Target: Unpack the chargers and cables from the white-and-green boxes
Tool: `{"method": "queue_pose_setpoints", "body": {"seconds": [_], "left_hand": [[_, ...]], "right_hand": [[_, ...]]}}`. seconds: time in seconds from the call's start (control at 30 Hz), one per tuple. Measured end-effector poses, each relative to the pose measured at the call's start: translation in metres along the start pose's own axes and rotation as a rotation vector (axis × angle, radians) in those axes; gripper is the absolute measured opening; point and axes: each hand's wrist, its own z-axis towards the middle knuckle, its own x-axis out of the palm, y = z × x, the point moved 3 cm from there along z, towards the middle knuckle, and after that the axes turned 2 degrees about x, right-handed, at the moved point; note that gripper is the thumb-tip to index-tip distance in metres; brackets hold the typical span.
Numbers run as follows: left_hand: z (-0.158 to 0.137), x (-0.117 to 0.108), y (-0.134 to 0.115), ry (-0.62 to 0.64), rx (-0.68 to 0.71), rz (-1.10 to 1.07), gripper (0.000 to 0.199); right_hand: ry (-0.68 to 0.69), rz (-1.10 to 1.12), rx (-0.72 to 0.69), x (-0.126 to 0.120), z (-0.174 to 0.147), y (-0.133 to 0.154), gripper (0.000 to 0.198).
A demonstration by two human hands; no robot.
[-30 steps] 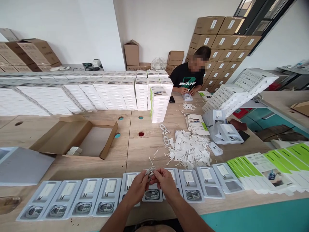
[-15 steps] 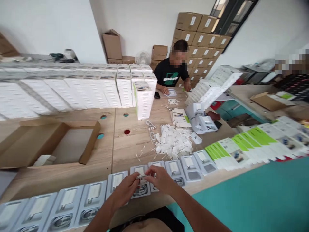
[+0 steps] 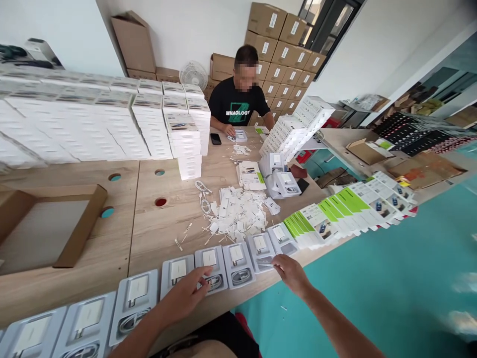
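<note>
My left hand (image 3: 194,287) is at the left edge of a grey tray with a white charger block (image 3: 209,257) and a coiled cable (image 3: 215,283); its fingers are loosely bent and apart, with nothing seen between them. Farther right, my right hand (image 3: 291,272) pinches what looks like a thin coiled cable (image 3: 265,262) at the lower compartment of another grey tray (image 3: 252,243). Details of this cable are blurred. Between the hands is a tray with its cable (image 3: 240,276) in place. The rightmost tray (image 3: 288,248) holds a charger block above a bare lower compartment.
A heap of white paper pieces (image 3: 238,214) and loose cables (image 3: 203,196) lie beyond the trays. Green-and-white boxes (image 3: 328,214) line the right edge. White box stacks (image 3: 112,124) and an open carton (image 3: 82,223) are left. A co-worker (image 3: 238,99) sits opposite.
My hands have parted. The right one has moved right, from beside the left hand to a tray farther along, carrying the cable; the left has let go. The view has turned right.
</note>
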Motion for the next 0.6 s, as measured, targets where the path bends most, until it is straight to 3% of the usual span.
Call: {"method": "queue_pose_setpoints", "body": {"seconds": [0.13,0.4,0.5,0.6], "left_hand": [[0.003,0.01,0.008,-0.013,-0.053,0.006,0.04],[-0.004,0.019,0.025,-0.122,-0.202,-0.005,0.034],[-0.013,0.013,0.03,-0.174,-0.252,-0.049,0.034],[-0.027,0.002,0.046,-0.262,-0.313,-0.114,0.038]], "right_hand": [[-0.049,-0.131,-0.068,0.021,-0.004,-0.025,0.031],[0.01,-0.37,-0.242,0.059,-0.023,-0.029,0.049],[0.116,-0.436,-0.202,0.054,-0.005,-0.014,0.033],[0.209,-0.402,-0.113,0.035,0.05,0.022,0.02]]}}
